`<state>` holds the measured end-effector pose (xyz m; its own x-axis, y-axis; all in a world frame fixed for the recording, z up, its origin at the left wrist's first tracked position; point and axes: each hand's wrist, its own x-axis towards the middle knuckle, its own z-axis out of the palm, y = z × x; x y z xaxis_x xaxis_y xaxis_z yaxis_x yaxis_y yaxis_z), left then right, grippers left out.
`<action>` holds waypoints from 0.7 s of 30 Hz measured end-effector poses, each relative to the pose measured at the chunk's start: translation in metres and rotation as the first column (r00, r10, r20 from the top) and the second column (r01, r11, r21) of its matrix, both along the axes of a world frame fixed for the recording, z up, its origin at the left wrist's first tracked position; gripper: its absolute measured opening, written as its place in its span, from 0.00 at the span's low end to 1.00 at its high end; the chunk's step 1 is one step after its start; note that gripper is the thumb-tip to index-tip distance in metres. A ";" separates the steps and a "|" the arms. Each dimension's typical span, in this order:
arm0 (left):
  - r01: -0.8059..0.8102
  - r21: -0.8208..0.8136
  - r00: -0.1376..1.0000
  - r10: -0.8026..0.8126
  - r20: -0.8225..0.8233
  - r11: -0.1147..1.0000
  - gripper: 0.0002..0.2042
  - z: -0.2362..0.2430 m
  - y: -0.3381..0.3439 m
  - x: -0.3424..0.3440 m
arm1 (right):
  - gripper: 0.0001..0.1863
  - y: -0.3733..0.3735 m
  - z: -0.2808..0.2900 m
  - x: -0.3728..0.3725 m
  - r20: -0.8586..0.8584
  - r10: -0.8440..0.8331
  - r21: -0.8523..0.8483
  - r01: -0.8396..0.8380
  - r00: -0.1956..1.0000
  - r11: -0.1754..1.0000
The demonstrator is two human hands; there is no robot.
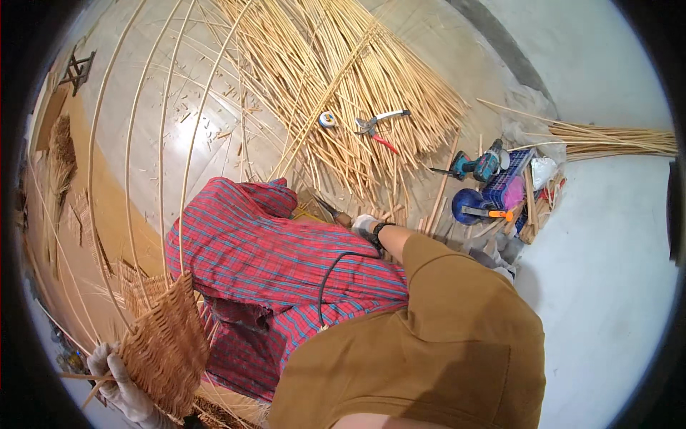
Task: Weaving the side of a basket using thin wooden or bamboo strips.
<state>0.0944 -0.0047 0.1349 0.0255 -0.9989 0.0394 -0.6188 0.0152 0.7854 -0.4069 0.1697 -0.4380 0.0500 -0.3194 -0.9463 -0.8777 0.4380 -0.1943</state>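
Observation:
My left hand (127,386), in a pale glove, is closed on the edge of a brown woven rattan panel (168,343) at the lower left. Strand ends stick out past its fingers, and long bare rattan stakes (166,107) rise from the panel in curves. Beyond my knee, my right hand (364,224), also gloved and with a dark band at the wrist, is at the wooden handle of a dark-bladed tool (333,211) near the floor. Its fingers are partly hidden, but appear closed around the handle. A red plaid cloth (279,243) covers my legs.
A large bundle of rattan sticks (343,79) lies ahead, with pruning shears (375,127) and a tape measure (327,119) on it. To the right are a cordless drill (482,164), a blue basket (509,179) and a blue round object (468,206). Cut scraps litter the floor.

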 end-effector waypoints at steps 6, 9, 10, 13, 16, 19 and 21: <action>-0.012 -0.021 0.999 0.013 0.032 1.000 0.10 0.000 0.000 0.004 | 0.24 -0.006 0.042 -0.028 0.273 -0.073 -0.219 0.136 0.959 0.966; 0.009 -0.009 1.000 -0.009 0.001 1.000 0.10 -0.002 -0.002 0.001 | 0.24 -0.023 0.094 -0.045 0.490 -0.273 -0.224 0.423 0.828 0.878; 0.008 -0.010 0.999 -0.009 -0.042 1.000 0.10 -0.003 -0.002 0.000 | 0.24 -0.036 0.115 -0.047 0.567 -0.511 -0.001 0.620 0.646 0.784; -0.089 -0.024 0.995 0.088 -0.035 0.996 0.09 -0.004 -0.002 -0.008 | 0.27 -0.096 0.189 -0.053 0.601 0.064 -0.548 0.353 0.796 0.759; -0.013 -0.027 0.996 0.011 -0.085 1.000 0.07 0.001 -0.001 -0.021 | 0.23 -0.163 0.275 -0.045 0.670 0.078 -0.566 0.441 0.738 0.696; -0.017 -0.070 0.993 0.008 -0.115 0.997 0.06 0.009 -0.001 -0.040 | 0.18 -0.210 0.355 -0.012 0.820 0.225 -0.537 0.571 0.527 0.620; -0.041 0.023 0.991 0.044 -0.130 0.999 0.07 0.014 -0.001 -0.051 | 0.16 -0.222 0.396 0.016 0.884 0.248 -0.463 0.666 0.397 0.585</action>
